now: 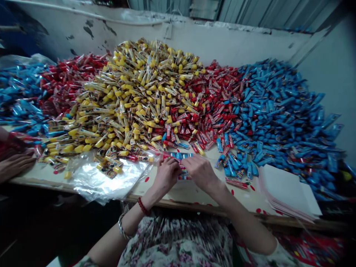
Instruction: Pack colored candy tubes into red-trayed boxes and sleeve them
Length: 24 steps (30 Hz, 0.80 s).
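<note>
In the middle of the table's front, a flat pack of small tubes (184, 172) lies between my hands, its blue ends showing along the top and a colourful printed front below. My left hand (168, 171), a dark red bead bracelet at its wrist, is closed on the pack's left side. From the right, my right hand (200, 172) has its fingers bent over the other side. Both sets of fingertips are partly hidden. Just left of my left hand, clear plastic bags (111, 185) lie flat with several yellow-capped tubes on top.
Large heaps of yellow-capped tubes (144, 85), red tubes (217, 85) and blue tubes (272, 96) line the wall. A stack of white cards (287, 187) sits at the right front edge. Another person's hand (18, 165) rests at the far left.
</note>
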Each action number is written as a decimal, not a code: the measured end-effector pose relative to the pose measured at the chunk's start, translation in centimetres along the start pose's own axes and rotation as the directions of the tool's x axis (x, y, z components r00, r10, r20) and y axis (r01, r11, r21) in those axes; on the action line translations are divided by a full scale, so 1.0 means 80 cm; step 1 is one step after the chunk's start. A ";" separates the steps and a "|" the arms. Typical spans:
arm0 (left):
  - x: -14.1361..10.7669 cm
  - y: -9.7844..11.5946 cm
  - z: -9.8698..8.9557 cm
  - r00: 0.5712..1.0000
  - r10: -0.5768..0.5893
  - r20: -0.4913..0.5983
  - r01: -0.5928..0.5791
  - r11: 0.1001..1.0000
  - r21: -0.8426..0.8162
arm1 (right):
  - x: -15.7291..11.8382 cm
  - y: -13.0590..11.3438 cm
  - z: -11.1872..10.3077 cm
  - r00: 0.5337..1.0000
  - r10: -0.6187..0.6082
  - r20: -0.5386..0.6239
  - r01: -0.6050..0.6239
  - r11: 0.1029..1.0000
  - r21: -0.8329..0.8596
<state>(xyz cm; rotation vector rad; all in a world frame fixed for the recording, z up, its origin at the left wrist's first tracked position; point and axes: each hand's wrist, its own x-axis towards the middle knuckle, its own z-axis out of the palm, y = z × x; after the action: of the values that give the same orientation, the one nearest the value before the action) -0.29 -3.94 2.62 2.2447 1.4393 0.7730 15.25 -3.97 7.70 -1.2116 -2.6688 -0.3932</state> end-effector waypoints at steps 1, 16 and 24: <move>-0.002 0.001 0.004 0.999 -0.022 -0.034 0.022 1.000 0.000 | -0.012 -0.011 0.008 0.997 0.016 -0.072 -0.016 1.000 0.004; 0.000 -0.032 0.021 0.985 0.074 -0.156 -0.080 0.996 -0.035 | -0.067 -0.062 0.090 0.872 0.259 -0.416 -0.152 0.950 0.273; -0.040 -0.069 -0.059 0.937 0.285 -0.202 -0.314 0.941 -0.127 | -0.077 -0.061 0.090 0.878 0.194 -0.438 -0.055 0.949 0.311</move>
<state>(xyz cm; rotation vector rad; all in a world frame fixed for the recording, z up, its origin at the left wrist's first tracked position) -8.20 -4.48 2.37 2.3476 1.0718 1.1727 15.12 -9.16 -1.56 -1.0367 -2.1333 -0.2225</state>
